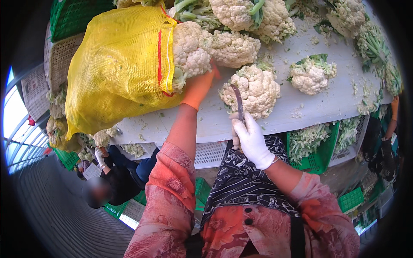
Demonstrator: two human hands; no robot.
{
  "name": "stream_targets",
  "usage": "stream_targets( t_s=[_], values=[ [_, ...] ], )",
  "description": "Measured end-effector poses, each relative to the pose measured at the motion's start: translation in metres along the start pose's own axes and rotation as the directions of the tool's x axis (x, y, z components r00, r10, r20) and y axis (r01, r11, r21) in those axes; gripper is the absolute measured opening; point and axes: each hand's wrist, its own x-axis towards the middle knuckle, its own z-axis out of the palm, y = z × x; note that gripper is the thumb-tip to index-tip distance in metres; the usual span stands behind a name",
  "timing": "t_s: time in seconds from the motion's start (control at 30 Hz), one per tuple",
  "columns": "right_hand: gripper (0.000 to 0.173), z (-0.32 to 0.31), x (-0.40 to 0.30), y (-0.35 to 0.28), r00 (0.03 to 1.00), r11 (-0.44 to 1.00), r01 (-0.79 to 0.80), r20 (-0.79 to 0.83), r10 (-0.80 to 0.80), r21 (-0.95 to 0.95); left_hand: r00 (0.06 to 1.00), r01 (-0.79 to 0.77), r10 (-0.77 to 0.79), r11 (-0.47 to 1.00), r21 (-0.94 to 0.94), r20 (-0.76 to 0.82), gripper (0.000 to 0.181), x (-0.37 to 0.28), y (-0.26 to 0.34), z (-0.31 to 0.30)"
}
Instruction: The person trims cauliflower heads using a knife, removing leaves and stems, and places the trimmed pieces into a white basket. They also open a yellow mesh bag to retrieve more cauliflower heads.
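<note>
My left hand (199, 87), in an orange glove, is against the lower right side of a cauliflower head (191, 48) at the mouth of a yellow mesh sack (116, 71). Its fingers are blurred and partly hidden, so their grip is unclear. The sack lies on its side, bulging, with its mouth towards the right. My right hand (253, 142), gloved in white, grips a knife with a curved dark blade (238, 98). The blade passes in front of a large trimmed cauliflower (256, 88) on the white tabletop (219, 119).
A smaller cauliflower (311, 75) sits farther right, among scattered crumbs. More heads (234, 13) are piled along the far side. Below the table edge stands a green crate (326, 154) with leafy trimmings. A co-worker (124, 180) is at the left, and another person's orange-gloved hand (394, 108) shows far right.
</note>
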Motion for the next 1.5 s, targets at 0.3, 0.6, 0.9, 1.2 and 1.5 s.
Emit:
stream_targets(
  t_s=[0.3, 0.6, 0.9, 1.2, 1.5],
  values=[
    [0.017, -0.007, -0.011, 0.004, 0.999, 0.999, -0.039, 0.034, 0.039, -0.005, 0.935, 0.138, -0.051, 0.965, -0.225, 0.351, 0.03, -0.046, -0.024, -0.03],
    [0.028, -0.019, -0.004, 0.035, 0.986, 0.903, 0.133, 0.143, -0.081, -0.408, 0.977, 0.121, -0.092, 0.982, -0.146, 0.192, 0.031, -0.228, -0.012, 0.046],
    [0.026, -0.018, -0.007, 0.027, 0.992, 0.9, 0.047, 0.128, 0.01, -0.432, 0.945, 0.3, -0.326, 0.881, -0.367, -0.01, 0.028, -0.296, -0.009, 0.099],
    [0.029, -0.016, -0.011, 0.034, 0.986, 0.852, 0.112, 0.165, -0.031, -0.511, 0.93, 0.303, -0.254, 0.939, -0.164, 0.264, 0.038, -0.355, 0.017, 0.141],
    [0.043, -0.025, -0.014, 0.019, 0.99, 0.811, 0.139, 0.07, -0.121, -0.569, 0.683, 0.296, -0.522, 0.838, -0.459, -0.511, 0.063, -0.255, -0.05, 0.019]
  ],
)
